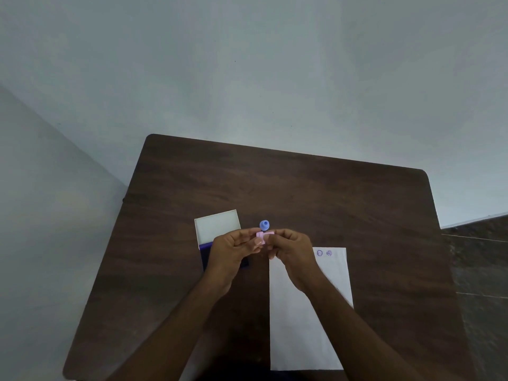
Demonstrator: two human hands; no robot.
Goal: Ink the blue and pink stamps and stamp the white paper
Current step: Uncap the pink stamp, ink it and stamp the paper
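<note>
Both hands are meeting above the table's middle, left hand and right hand pinching the pink stamp between fingertips; the blue stamp is standing just beyond, white paper lying toward the near edge.

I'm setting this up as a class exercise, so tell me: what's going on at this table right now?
A person holds the pink stamp between both hands, left hand and right hand, above the brown table. The blue stamp stands on the table just beyond. The ink pad lies open under the left hand, its lid raised. The white paper already bears two small prints near its far right corner.
</note>
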